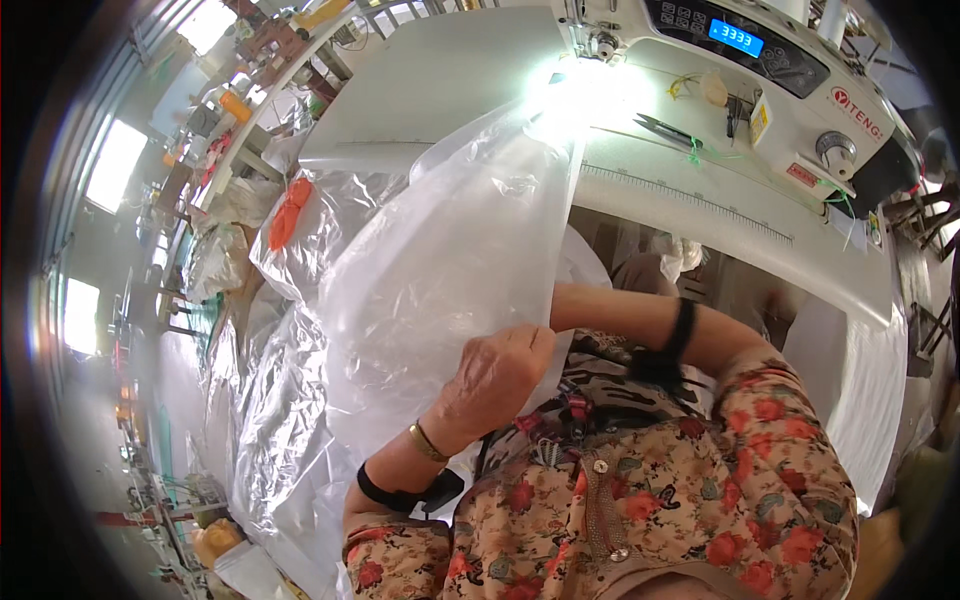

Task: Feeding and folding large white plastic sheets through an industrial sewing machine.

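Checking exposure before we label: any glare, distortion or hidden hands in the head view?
Head view: white glare washes out the needle area of the sewing machine; silvery film throws bright glints; white table bends toward a black rim; left hand is readable, right hand is hidden behind the translucent sheet.

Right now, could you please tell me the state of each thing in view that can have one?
Left hand: closed on the sheet's edge
Right hand: hidden behind the sheet
Translucent sheet: raised, slightly creased, its upper end lost in glare
Work light: on
Display: lit
Dark slender tool: lying on the machine table
Silvery film: crumpled
Orange bundle: resting on the film
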The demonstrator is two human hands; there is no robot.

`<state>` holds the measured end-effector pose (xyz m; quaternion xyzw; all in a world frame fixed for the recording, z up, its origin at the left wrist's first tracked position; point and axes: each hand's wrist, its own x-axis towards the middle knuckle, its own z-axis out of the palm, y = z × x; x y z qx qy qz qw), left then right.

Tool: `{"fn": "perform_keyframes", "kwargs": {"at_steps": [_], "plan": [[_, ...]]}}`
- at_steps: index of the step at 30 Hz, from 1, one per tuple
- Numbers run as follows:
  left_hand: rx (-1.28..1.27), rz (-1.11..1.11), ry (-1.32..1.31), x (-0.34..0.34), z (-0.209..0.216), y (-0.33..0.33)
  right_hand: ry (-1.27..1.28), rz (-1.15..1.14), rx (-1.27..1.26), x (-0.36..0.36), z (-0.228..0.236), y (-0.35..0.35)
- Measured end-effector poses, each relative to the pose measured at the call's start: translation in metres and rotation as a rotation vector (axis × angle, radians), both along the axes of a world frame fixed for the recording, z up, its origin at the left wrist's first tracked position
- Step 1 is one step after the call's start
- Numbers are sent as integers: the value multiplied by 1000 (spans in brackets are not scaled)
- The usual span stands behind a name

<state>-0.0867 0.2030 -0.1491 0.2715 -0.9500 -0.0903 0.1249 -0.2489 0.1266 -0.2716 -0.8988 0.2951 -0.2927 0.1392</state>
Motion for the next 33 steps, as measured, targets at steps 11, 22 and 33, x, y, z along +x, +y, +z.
{"fn": "perform_keyframes", "kwargs": {"at_steps": [11,22,33], "plan": [[34,183,201,-5,-28,18,115,-373,-255,-127,94,-33],[188,403,424,-9,-25,30,164,-516,-139,-131,75,-64],[138,433,289,-26,-28,39,132,-549,-51,-135,70,-65]]}}
